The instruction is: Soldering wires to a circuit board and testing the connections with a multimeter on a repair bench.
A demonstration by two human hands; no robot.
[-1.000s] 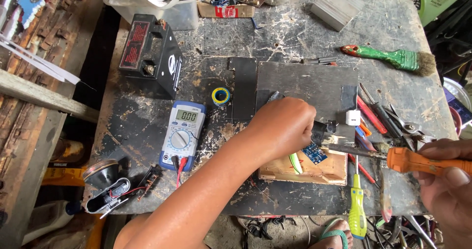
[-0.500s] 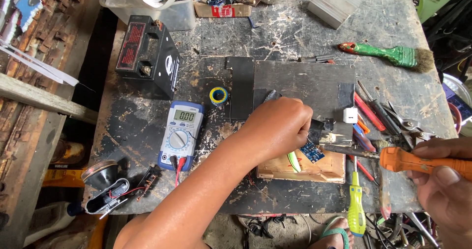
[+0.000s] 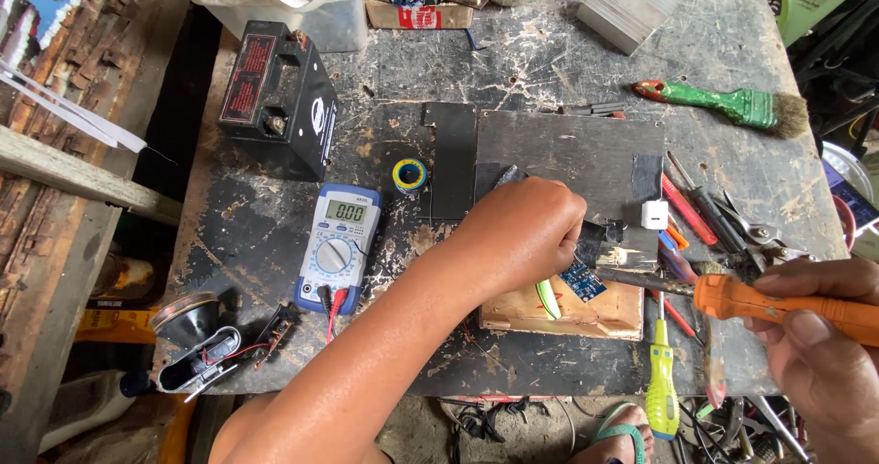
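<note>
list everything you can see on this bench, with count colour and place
small circuit board: 1, blue, on the wooden block, at the iron's tip
wooden block: 1, tan, bench front centre
soldering iron: 1, orange handle, in the right hand
multimeter: 1, blue and grey, left of centre
battery: 1, black, back left
tape roll: 1, yellow and blue, beside the multimeter
dark plate: 1, black, bench centre
paintbrush: 1, green handle, back right
screwdriver: 1, yellow-green, front edge
white adapter: 1, on the plate's right edge
left hand: over the board, fingers hidden
right hand: grips the iron's handle
</note>
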